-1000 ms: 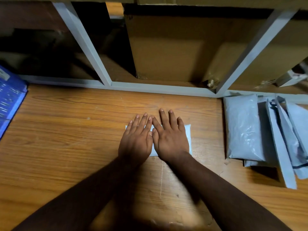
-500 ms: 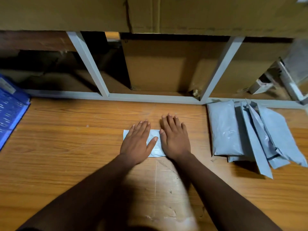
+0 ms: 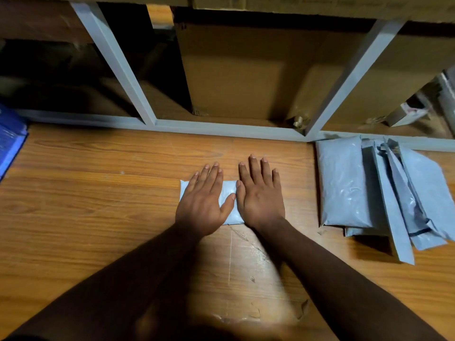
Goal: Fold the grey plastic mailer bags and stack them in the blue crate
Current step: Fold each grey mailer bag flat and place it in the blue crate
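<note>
Since the earlier frame the hands have separated slightly. Left hand [image 3: 203, 205] and right hand [image 3: 259, 200] press flat, fingers straight, on the folded mailer [image 3: 227, 193] at table [image 3: 86, 205] centre. Farther right: unfolded mailers [image 3: 344, 183]. Far left: blue crate [image 3: 9, 146].

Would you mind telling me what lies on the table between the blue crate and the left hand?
Nothing: in the head view only bare wooden table separates the blue crate from the left hand.

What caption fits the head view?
Both hands, left hand and right hand, press a folded grey mailer flat on the wooden table.
</note>
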